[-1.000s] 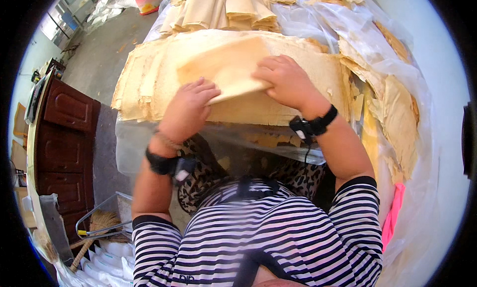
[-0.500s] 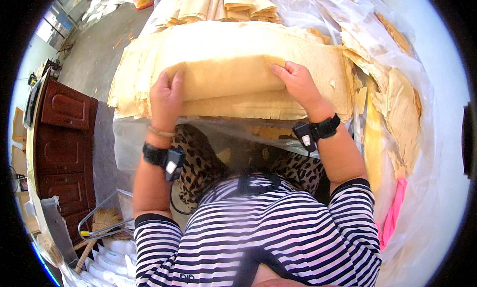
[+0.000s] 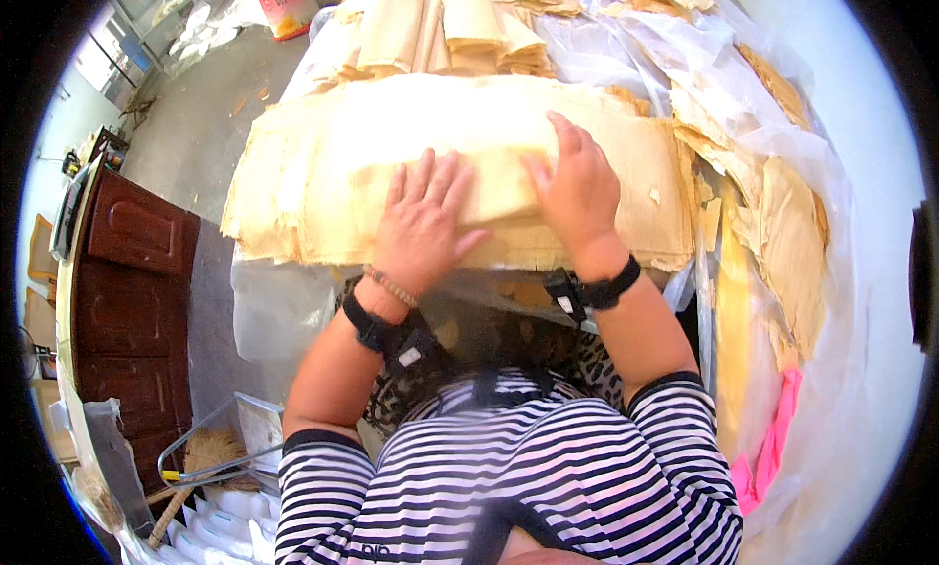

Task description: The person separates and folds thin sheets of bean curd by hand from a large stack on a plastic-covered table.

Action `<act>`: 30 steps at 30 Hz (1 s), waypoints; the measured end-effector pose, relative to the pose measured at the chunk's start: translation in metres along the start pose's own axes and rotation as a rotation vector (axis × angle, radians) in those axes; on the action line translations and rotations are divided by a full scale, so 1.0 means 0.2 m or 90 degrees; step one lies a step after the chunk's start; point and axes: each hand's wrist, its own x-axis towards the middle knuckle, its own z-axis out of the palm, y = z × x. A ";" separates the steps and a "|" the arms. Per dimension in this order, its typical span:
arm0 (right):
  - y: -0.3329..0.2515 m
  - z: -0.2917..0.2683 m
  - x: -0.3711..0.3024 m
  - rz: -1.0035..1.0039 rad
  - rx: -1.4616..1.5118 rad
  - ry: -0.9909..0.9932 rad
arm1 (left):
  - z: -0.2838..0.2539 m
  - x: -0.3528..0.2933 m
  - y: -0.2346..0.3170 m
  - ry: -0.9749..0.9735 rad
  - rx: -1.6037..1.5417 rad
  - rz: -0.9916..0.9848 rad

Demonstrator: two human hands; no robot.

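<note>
A wide stack of thin tan sheets [image 3: 284,174] with ragged edges lies in front of me; the frames do not show what they are made of. On top is a folded tan sheet [image 3: 497,188]. My left hand [image 3: 423,218] lies flat on its left part, fingers spread. At its right end is my right hand [image 3: 582,188], fingers stretched and thumb apart, slightly blurred. Neither hand grips anything. Part of the folded sheet is hidden beneath my left hand.
Folded tan bundles [image 3: 391,37] lie behind the stack. Clear plastic sheeting [image 3: 284,311] hangs at the front edge. Torn tan pieces [image 3: 792,242] and a pink cloth strip [image 3: 780,438] are on the right. A brown cabinet [image 3: 132,291] and a broom [image 3: 210,450] stand left.
My hands have let go of the folded sheet's raised edge, and the fold now lies flatter. The left hand has moved right onto it; the right hand has opened.
</note>
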 end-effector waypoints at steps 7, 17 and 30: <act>0.12 -0.02 -0.09 -0.279 0.035 -0.198 | -0.11 -0.02 -0.16 -0.036 -0.021 0.074; 0.61 -0.25 -0.30 -0.033 0.010 -0.153 | -0.25 0.43 -0.43 0.099 -0.540 -0.236; 0.65 -0.45 -0.65 0.128 0.188 -0.168 | 0.10 0.80 -0.55 -0.016 -0.340 -0.105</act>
